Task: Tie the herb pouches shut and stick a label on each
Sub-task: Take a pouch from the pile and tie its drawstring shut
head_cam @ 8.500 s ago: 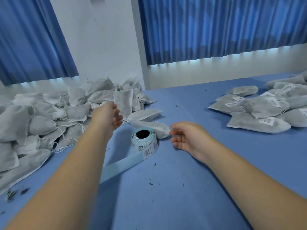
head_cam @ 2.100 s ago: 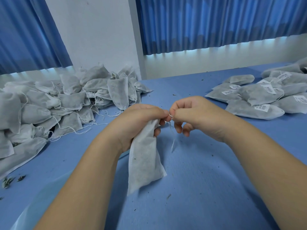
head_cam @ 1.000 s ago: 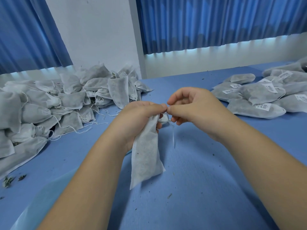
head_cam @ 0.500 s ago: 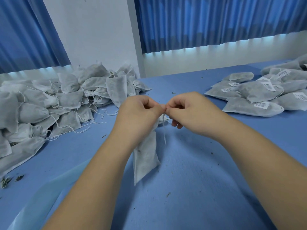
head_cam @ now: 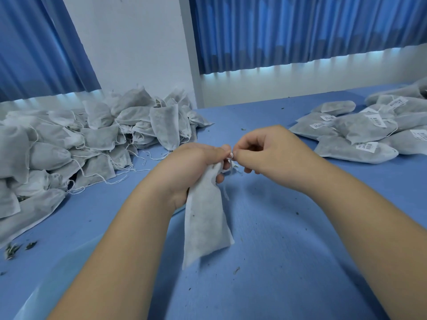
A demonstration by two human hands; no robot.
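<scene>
Tying step, one pouch in hand. The left hand [head_cam: 191, 165] curls round the gathered neck of a grey fabric pouch [head_cam: 205, 222], which hangs above the near centre of the blue table [head_cam: 300, 262], its lower end close to the surface; whether it touches cannot be told. The right hand [head_cam: 268, 155] meets the left at the pouch mouth, thumb and forefinger pressed together on the white string [head_cam: 229, 158], a loose end of which trails down beside the pouch. The knot appears unfinished, and no label shows on this pouch. The next move probably calls for drawing the string tight against the left hand's hold, then fetching a label; no roll is visible, only a pale blue strip [head_cam: 46, 287] at the near left. The pouch's contents are hidden, apart from dark flecks showing through the fabric. At far left lies a heap of unlabelled pouches [head_cam: 80, 139] with loose strings; at far right, a smaller group of labelled pouches [head_cam: 360, 132]. Herb crumbs [head_cam: 13, 247] lie at the near left.
</scene>
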